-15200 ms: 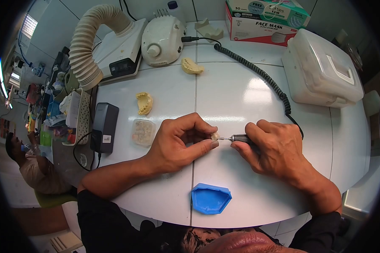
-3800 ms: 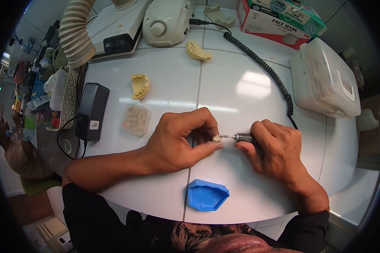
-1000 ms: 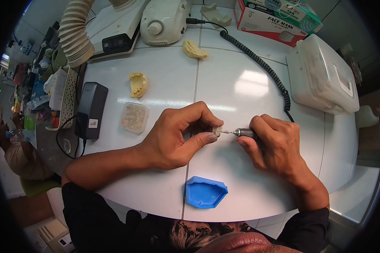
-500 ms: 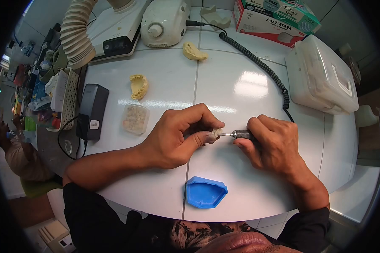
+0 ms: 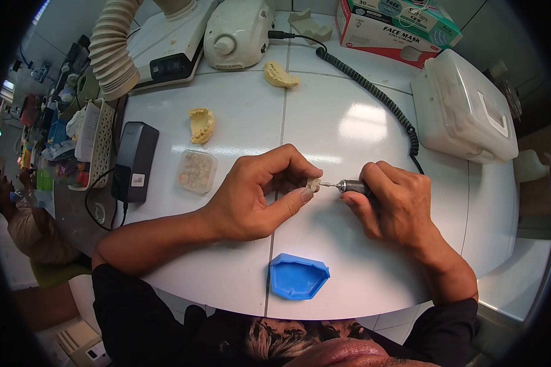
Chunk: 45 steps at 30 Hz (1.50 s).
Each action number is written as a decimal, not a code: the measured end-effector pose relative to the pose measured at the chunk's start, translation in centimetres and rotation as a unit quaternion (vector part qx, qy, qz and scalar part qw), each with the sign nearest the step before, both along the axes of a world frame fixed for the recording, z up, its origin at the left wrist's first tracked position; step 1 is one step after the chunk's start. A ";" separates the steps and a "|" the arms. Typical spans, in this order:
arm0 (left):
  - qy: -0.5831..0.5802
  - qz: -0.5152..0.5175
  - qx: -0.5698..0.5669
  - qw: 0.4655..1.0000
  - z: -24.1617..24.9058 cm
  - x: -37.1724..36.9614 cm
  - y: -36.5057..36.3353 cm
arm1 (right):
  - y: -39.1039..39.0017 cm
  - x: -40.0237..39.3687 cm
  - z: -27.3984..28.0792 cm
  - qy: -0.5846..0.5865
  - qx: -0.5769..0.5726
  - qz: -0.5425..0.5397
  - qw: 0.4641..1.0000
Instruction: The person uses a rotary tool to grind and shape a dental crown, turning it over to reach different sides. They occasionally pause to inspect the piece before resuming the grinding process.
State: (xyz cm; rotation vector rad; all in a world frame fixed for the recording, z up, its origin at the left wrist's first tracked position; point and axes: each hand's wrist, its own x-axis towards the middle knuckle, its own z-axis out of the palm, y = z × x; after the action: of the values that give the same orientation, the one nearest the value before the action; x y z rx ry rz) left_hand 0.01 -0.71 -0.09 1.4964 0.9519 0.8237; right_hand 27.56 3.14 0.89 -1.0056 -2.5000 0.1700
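Between thumb and fingertips, my left hand (image 5: 260, 199) pinches a small whitish tooth-like piece (image 5: 313, 184); its exact shape is too small to make out. My right hand (image 5: 398, 199) is wrapped round a rotary handpiece (image 5: 352, 187) with a dark grip and metal nose. The thin bur (image 5: 329, 184) points left, its tip at or very close to the piece; contact cannot be told. Below the hands lies a blue tray-like mould (image 5: 299, 278). Left of my left hand sits a clear box of small whitish bits (image 5: 197, 171), with a yellowish dental cast (image 5: 201, 125) above it.
Another dental cast (image 5: 280, 75) lies farther back, near the white control unit (image 5: 237, 37). A coiled cable (image 5: 373, 85) runs down the right. A white case (image 5: 465, 110), mask box (image 5: 392, 30), ribbed hose (image 5: 113, 52) and black box (image 5: 136, 162) surround the work area. Another person sits far left.
My left fingertips have shifted slightly up, so more of the whitish piece shows. The handpiece has risen a little with my right hand. Both grips stay the same.
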 end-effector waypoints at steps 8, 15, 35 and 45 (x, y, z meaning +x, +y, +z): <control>-0.036 0.033 0.022 0.999 -0.8 0.4 0.1 | -0.4 -0.2 -0.1 -0.001 0.016 -0.018 1.000; -0.040 0.016 0.024 0.999 -1.2 0.5 0.4 | -0.1 -0.1 -0.6 0.011 0.079 -0.052 0.995; 0.256 -0.062 0.556 0.788 2.5 3.3 -0.6 | 1.7 1.9 -1.3 0.025 0.127 -0.183 0.975; 0.360 -0.106 0.448 0.811 1.1 5.4 1.0 | 1.7 2.3 -0.2 0.032 0.091 -0.182 0.979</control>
State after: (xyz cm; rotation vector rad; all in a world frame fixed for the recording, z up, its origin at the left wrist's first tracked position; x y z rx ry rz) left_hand 5.42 0.32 0.98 2.8260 0.9212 0.5340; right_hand 29.87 4.85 0.65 -1.3299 -2.1816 -0.1354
